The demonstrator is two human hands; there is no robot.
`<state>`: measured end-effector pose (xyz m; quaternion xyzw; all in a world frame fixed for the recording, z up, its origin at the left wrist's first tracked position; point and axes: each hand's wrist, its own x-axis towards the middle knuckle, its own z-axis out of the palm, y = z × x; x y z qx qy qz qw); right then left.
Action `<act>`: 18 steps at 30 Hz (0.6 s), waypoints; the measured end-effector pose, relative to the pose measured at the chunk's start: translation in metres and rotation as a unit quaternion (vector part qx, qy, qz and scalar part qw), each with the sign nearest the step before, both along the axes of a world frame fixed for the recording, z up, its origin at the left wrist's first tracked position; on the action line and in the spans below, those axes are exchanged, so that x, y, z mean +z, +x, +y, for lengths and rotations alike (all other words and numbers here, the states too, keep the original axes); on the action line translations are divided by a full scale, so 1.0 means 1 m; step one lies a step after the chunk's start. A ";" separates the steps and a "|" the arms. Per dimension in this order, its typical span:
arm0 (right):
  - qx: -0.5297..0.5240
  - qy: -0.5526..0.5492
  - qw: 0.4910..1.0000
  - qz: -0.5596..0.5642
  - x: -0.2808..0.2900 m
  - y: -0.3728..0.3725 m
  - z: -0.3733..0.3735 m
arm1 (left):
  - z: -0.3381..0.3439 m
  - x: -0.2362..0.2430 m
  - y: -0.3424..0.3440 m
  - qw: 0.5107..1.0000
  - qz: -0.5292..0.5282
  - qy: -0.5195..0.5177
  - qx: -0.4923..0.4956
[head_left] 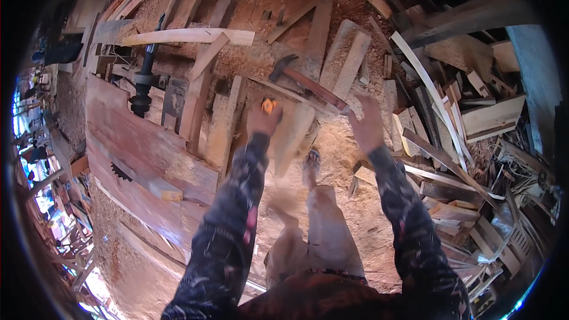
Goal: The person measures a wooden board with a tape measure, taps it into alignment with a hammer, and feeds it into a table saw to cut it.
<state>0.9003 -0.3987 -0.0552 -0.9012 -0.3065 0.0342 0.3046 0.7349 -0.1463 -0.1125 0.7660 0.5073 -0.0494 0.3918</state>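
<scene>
Orange-and-black, a small object (268, 105) sits gripped in the left hand (262, 122); a brown-handled, dark-headed claw hammer (314, 88) is over wooden planks, handle end at the right hand (368, 124), whose fingers' grip I cannot tell.

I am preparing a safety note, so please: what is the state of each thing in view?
Orange object: held in left hand, partly hidden
Hammer: handle end at right hand, grip unclear
Saw blade: toothed edge exposed, motion unclear
Wood pieces: lying scattered
Ground: covered with sawdust

The desk (142, 145) with its saw blade (120, 172) stands left, scrap wood (489, 120) right, the hammer (314, 88) between them, ahead of the foot (310, 173).
</scene>
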 end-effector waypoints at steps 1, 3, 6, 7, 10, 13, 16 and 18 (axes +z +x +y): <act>-0.020 -0.004 0.997 0.077 0.003 -0.010 -0.026 | 0.010 -0.014 0.023 0.998 0.046 -0.026 0.032; -0.033 -0.036 0.986 0.160 -0.004 -0.030 -0.090 | 0.038 -0.046 0.063 0.984 0.118 -0.087 0.103; -0.126 -0.020 0.937 0.326 -0.017 -0.080 -0.169 | 0.049 -0.087 0.097 0.955 0.058 -0.172 0.235; -0.144 -0.044 0.932 0.329 -0.025 -0.098 -0.198 | 0.037 -0.095 0.103 0.920 -0.033 -0.214 0.326; -0.172 -0.125 0.910 0.355 -0.052 -0.151 -0.275 | 0.008 -0.087 0.094 0.956 0.092 -0.228 0.162; -0.078 -0.218 0.862 0.451 -0.093 -0.194 -0.278 | 0.029 -0.103 -0.006 1.000 0.002 0.000 0.012; -0.107 -0.303 0.781 0.536 -0.108 -0.229 -0.280 | -0.022 -0.061 -0.071 0.991 -0.014 -0.124 0.042; 0.043 -0.361 0.809 0.462 -0.104 -0.245 -0.262 | -0.045 -0.041 -0.136 0.984 -0.055 -0.150 0.082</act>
